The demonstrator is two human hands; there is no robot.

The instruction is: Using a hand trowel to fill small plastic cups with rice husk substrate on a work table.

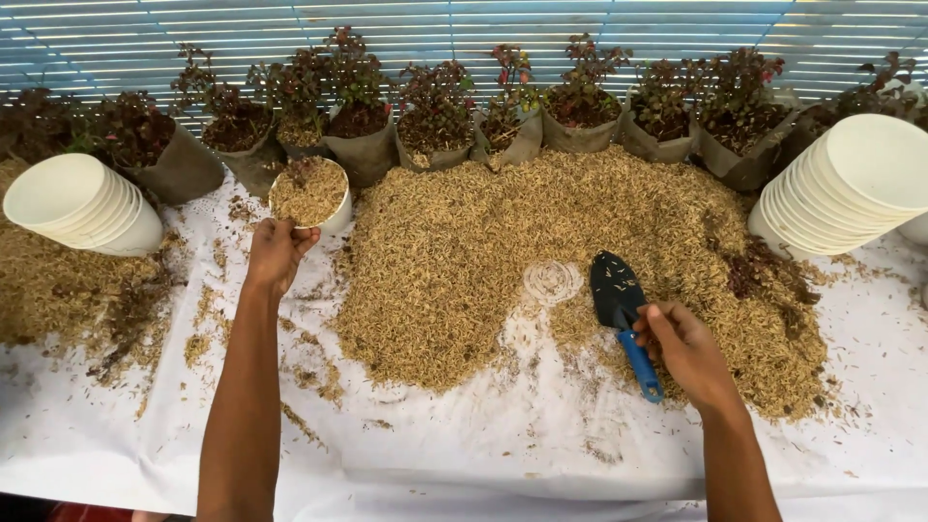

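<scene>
Outdoors at a potting table, the person's left hand [277, 253] was clasped around the near rim and side of a small white plastic pot [311, 198] heaped with tan rice husk, held out just in front of a row of young red-leaved plants in dark soft grow bags [440, 130]. The right hand [688, 350] was closed around the blue handle of a small black-bladed garden trowel [623, 314], whose scoop lay face up on the broad mound of loose tan husk [541, 256] spread over the white sheet covering the table [483, 445].

The filled pot looked light, since husk is airy, but it was brimful, so it would likely spill if tipped; a grip low on the wall, or under the base, would seem steadier than one at the thin rim. The trowel appeared stiff and easy to control by its handle, though flecks of husk clung to the blade.

Farther out, a stack of empty white pots [82, 205] lay on its side to the left, beside scattered husk, and a longer stack of white pots [846, 188] lay at the right edge, near a patch of darker soil. Slatted shade netting ran behind the plants.
</scene>
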